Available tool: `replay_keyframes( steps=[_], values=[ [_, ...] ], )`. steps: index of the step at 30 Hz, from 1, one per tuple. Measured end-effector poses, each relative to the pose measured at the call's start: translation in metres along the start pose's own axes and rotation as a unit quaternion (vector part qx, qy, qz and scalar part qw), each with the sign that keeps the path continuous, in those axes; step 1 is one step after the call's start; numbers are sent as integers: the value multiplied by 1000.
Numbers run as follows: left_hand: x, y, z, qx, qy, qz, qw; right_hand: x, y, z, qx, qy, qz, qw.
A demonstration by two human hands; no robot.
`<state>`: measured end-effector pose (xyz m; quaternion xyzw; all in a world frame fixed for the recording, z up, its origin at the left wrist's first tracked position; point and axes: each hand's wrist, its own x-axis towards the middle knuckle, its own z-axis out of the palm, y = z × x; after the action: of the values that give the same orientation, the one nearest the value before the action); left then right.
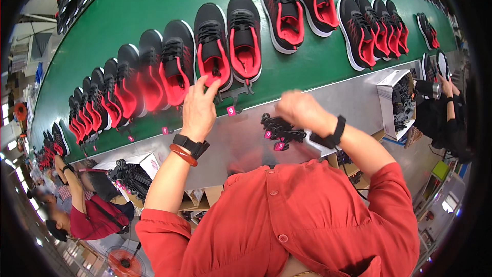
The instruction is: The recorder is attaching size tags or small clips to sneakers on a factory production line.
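Note:
My left hand (199, 109) is at the heel of a black sneaker (210, 41) with a red lining, its thumb and finger pinching the collar edge. Beside it stands a matching sneaker (244, 36), with a black plastic shoe hanger (239, 94) at its heel. A pink tag (231, 111) hangs from that hanger. My right hand (301, 109), smeared by motion with its fingers curled in, hovers over the metal ledge. Just below it lies a small pile of black hangers (283, 130) with pink tags. Whether it holds anything is hidden.
Several sneakers line the green table (138, 5) to the left, more (371, 31) to the right. Boxes of black hangers stand at right (382, 106) and left (151, 164). A co-worker in dark red (100, 210) sits at left; another person's hand (449, 86) shows at right.

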<state>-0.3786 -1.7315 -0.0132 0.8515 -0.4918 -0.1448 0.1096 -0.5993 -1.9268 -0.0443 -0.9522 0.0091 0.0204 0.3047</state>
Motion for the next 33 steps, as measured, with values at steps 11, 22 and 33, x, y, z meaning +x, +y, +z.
replay_keyframes(
  steps=[11, 22, 33],
  values=[
    [109, 119, 42, -88, 47, 153, 983, -95, 1, 45, 24, -13, 84, 996],
    [171, 109, 91, -116, -55, 147, 981, -76, 48, -2, 574, 100, 323, 745],
    [151, 118, 99, -126, -89, 134, 979, -36, 59, 20, 643, 167, 343, 665]
  ],
)
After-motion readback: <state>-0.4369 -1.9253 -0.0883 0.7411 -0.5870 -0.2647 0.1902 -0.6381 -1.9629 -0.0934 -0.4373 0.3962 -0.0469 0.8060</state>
